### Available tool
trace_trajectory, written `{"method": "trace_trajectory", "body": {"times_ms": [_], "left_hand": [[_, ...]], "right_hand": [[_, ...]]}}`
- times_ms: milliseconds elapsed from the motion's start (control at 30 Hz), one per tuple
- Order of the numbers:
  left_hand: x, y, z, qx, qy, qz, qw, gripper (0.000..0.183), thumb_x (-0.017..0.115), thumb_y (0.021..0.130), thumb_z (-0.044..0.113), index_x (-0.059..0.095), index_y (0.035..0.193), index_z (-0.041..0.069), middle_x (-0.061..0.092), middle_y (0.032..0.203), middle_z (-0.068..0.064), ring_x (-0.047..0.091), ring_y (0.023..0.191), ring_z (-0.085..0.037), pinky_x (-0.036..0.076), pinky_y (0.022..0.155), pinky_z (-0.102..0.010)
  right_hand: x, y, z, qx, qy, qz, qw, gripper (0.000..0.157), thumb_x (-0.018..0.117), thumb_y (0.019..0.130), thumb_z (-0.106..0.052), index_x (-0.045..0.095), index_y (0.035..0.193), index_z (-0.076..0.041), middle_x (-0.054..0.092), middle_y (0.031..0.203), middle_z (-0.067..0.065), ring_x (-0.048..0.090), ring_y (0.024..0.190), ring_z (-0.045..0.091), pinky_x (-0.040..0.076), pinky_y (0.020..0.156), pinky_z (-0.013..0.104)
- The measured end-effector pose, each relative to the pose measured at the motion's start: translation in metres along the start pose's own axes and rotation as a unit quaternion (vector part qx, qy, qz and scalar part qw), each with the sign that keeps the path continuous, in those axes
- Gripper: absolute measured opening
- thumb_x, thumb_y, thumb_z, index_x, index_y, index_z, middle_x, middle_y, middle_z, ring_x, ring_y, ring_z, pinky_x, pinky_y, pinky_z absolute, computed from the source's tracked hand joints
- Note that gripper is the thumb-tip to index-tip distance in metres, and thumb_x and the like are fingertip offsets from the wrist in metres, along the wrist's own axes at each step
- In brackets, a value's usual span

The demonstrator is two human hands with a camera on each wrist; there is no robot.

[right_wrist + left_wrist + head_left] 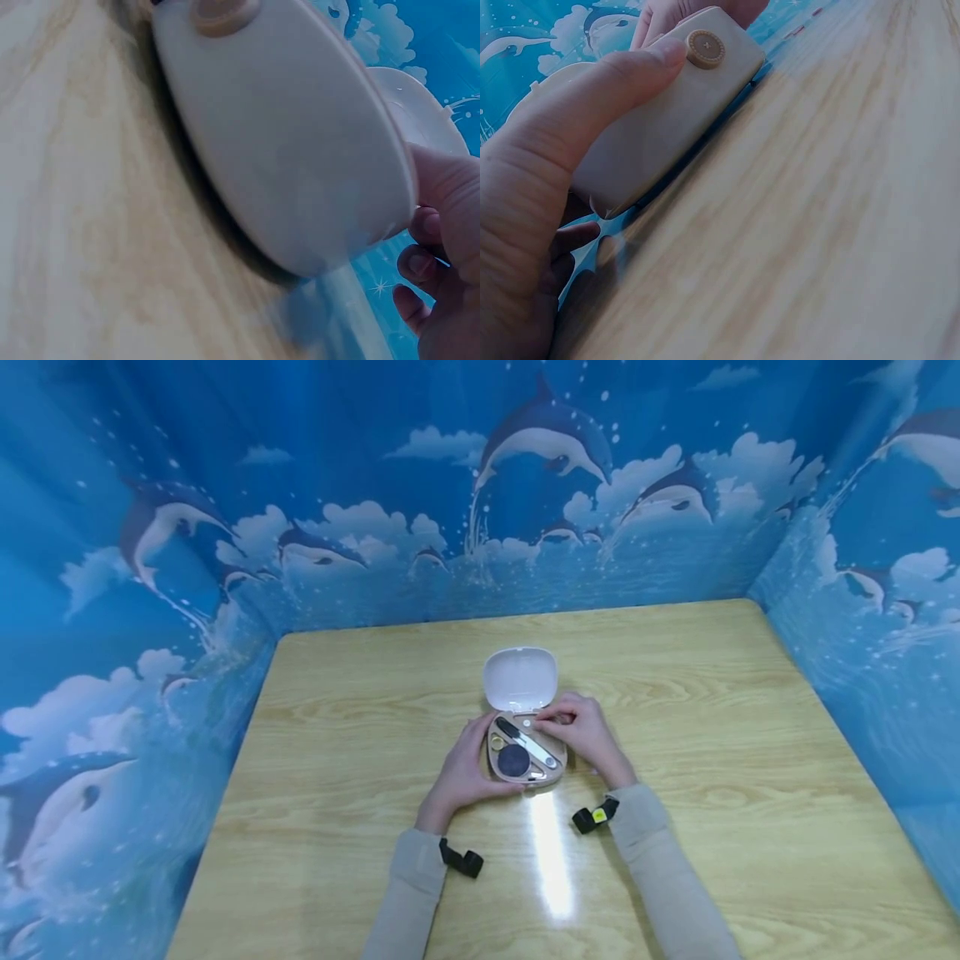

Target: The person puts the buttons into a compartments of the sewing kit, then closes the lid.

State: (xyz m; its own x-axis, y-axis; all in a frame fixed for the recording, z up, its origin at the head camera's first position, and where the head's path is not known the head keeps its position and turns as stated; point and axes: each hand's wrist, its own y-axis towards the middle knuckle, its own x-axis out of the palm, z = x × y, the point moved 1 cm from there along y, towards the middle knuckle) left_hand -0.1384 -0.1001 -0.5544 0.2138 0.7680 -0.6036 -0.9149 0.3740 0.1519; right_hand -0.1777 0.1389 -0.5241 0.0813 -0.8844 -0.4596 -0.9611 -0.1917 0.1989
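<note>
A small beige case (562,767) lies on the table with its white lid (521,678) raised at the back. Its front bears a round tan button (706,49). In its compartments sit a slim black-and-white tool (534,748), a dark round disc (513,761) and a small gold-coloured ring-like piece (497,742). My left hand (467,767) grips the case round its left side, thumb on the front wall next to the button. My right hand (587,737) reaches over the right back corner, thumb and finger together near a small white piece (527,723); I cannot tell whether they hold anything.
The wood-grain table (360,710) stretches out on all sides of the case. Dolphin-printed blue curtains (420,485) enclose it at the back and both sides. A black wrist camera (462,858) sits on the left wrist, another black camera (583,820) on the right.
</note>
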Motion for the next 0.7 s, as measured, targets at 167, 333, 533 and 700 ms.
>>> {"method": "trace_trajectory", "body": {"times_ms": [167, 333, 533, 700], "left_hand": [[0.000, -0.001, 0.001, -0.008, -0.004, -0.001, 1.0000, 0.127, 0.093, 0.051, 0.058, 0.024, 0.156, 0.035, 0.035, 0.154, 0.009, 0.037, 0.138, -0.015, 0.033, 0.114, -0.048], [0.001, 0.000, 0.001, -0.008, -0.007, -0.002, 0.9999, 0.128, 0.093, 0.050, 0.058, 0.025, 0.155, 0.036, 0.035, 0.153, 0.010, 0.038, 0.138, -0.014, 0.033, 0.114, -0.049], [0.002, 0.001, 0.001, -0.002, -0.005, 0.001, 1.0000, 0.128, 0.094, 0.050, 0.058, 0.026, 0.155, 0.034, 0.036, 0.153, 0.009, 0.038, 0.138, -0.016, 0.034, 0.113, -0.050], [0.002, 0.001, 0.000, -0.001, -0.007, -0.001, 1.0000, 0.127, 0.093, 0.050, 0.058, 0.025, 0.155, 0.035, 0.035, 0.154, 0.008, 0.037, 0.139, -0.017, 0.033, 0.114, -0.050]], "right_hand": [[-0.005, 0.000, -0.006, 0.011, 0.004, 0.005, 1.000, 0.017, 0.086, 0.076, -0.022, 0.079, 0.090, -0.016, 0.064, 0.080, -0.001, 0.049, 0.074, 0.019, 0.042, 0.063, 0.027], [-0.011, 0.000, -0.010, 0.020, 0.010, 0.007, 1.000, 0.014, 0.085, 0.077, -0.021, 0.079, 0.089, -0.016, 0.064, 0.081, -0.001, 0.049, 0.075, 0.019, 0.043, 0.065, 0.027], [-0.019, 0.001, -0.011, 0.001, -0.001, 0.022, 1.000, 0.014, 0.086, 0.077, -0.020, 0.079, 0.088, -0.014, 0.054, 0.072, 0.001, 0.043, 0.069, 0.018, 0.039, 0.059, 0.026], [-0.028, 0.001, -0.012, -0.011, -0.003, 0.033, 0.999, 0.015, 0.087, 0.076, -0.017, 0.080, 0.088, -0.010, 0.043, 0.066, 0.009, 0.037, 0.065, 0.017, 0.034, 0.057, 0.026]]}}
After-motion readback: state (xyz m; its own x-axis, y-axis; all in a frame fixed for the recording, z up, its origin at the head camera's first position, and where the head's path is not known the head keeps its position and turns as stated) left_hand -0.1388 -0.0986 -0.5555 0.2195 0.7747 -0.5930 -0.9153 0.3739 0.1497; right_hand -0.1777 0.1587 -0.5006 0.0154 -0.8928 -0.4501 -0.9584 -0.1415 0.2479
